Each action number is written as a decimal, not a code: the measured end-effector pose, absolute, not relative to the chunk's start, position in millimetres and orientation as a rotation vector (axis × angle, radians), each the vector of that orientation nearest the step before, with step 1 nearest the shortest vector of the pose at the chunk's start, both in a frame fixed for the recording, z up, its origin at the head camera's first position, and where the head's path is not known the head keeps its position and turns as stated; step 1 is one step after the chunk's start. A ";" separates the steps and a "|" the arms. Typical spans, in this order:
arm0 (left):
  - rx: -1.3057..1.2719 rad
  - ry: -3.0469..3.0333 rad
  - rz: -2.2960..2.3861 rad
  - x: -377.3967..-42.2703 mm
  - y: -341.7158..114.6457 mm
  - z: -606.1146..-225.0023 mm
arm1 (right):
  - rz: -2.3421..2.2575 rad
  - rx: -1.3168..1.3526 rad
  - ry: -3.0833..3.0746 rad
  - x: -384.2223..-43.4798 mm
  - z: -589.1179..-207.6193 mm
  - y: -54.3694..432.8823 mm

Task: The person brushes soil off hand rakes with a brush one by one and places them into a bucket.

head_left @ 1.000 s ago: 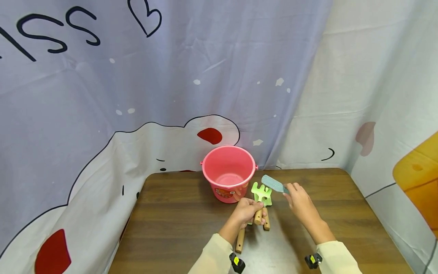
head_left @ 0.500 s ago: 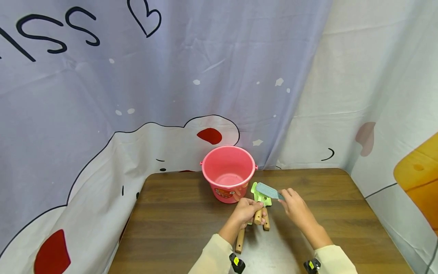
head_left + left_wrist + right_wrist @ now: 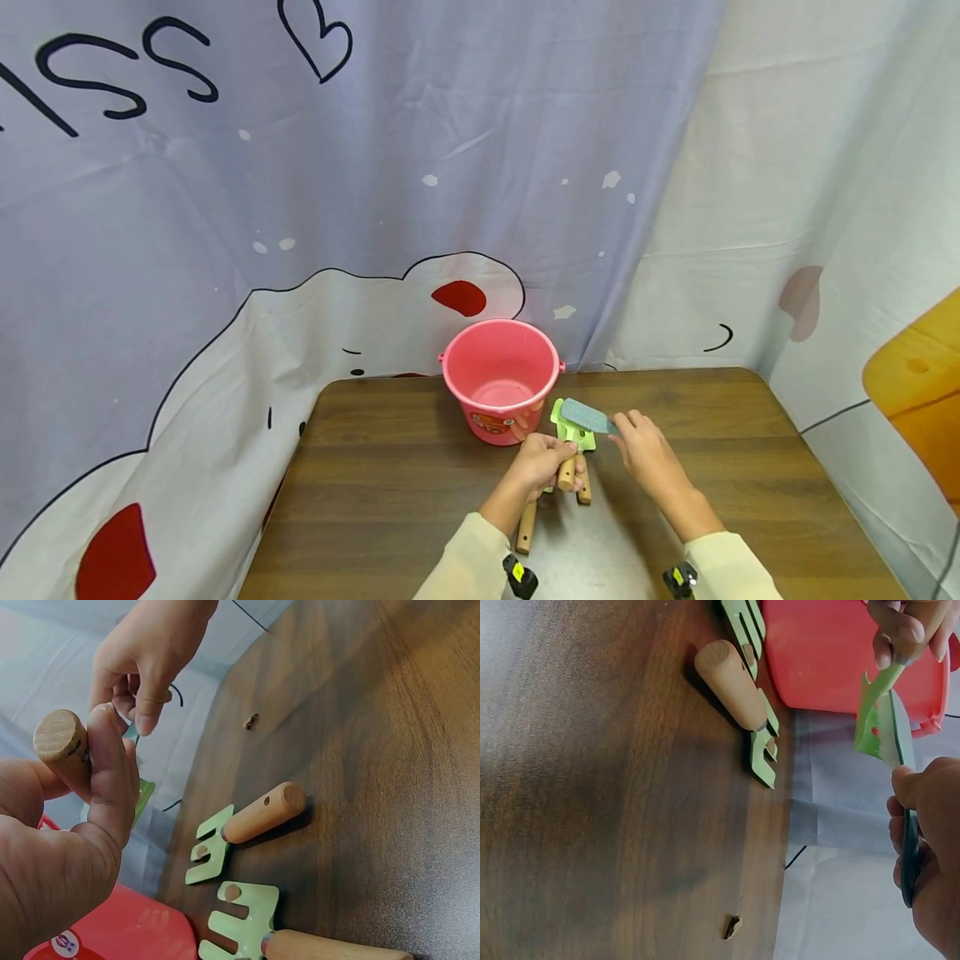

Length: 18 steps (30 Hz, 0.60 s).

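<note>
Forks (image 3: pixel 259 818) on table (image 3: pixel 375 500) before bucket (image 3: pixel 501 362)

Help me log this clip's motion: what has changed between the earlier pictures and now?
In the head view, the right hand and brush moved left and slightly down; the brush now hides more of the held fork. Nothing was taken hold of or let go. The left hand, held fork, other forks and bucket stayed put.
</note>
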<state>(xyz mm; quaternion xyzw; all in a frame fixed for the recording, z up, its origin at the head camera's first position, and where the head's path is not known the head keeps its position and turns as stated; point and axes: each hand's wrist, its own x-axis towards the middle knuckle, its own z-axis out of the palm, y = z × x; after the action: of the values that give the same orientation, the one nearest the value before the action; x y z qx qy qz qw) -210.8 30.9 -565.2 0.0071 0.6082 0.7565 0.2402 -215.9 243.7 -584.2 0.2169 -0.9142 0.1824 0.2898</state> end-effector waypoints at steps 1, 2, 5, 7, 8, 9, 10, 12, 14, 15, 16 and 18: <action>0.018 1.662 2.073 -211.0 30.8 -565.5 | 0.488 0.573 -2.436 -216.5 -583.8 243.5; 0.017 1.659 2.073 -211.1 30.7 -565.7 | 0.488 0.566 -2.432 -217.1 -583.2 243.3; 0.021 1.648 2.068 -211.3 30.1 -565.8 | 0.494 0.562 -2.409 -219.0 -583.0 243.9; 0.022 1.641 2.055 -211.6 29.3 -566.2 | 0.493 0.562 -2.388 -220.6 -583.4 244.6; 0.023 1.641 2.049 -211.6 28.9 -566.5 | 0.490 0.559 -2.380 -221.3 -583.5 245.1; 0.027 1.642 2.043 -211.7 28.6 -566.7 | 0.489 0.559 -2.370 -222.1 -583.5 245.6; 0.031 1.643 2.039 -211.8 28.4 -567.0 | 0.485 0.554 -2.364 -222.9 -583.4 246.1; 0.030 1.641 2.036 -211.6 28.2 -567.1 | 0.488 0.542 -2.357 -224.2 -582.3 247.2; 0.027 1.644 2.042 -211.0 28.5 -567.1 | 0.494 0.516 -2.359 -225.4 -580.8 248.8; 0.023 1.643 2.047 -210.7 28.7 -566.9 | 0.502 0.503 -2.360 -225.8 -580.1 249.8; 0.018 1.641 2.053 -210.3 28.9 -566.7 | 0.510 0.489 -2.361 -225.9 -579.2 250.8; 0.002 1.639 2.064 -209.9 29.2 -566.8 | 0.526 0.473 -2.360 -225.7 -577.8 252.6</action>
<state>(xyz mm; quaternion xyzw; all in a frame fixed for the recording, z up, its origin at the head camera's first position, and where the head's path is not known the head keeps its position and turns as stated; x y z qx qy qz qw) -209.9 29.2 -566.8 0.0008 0.6022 0.7581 0.2504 -225.7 252.6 -577.8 0.1809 -0.9034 0.2014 0.3326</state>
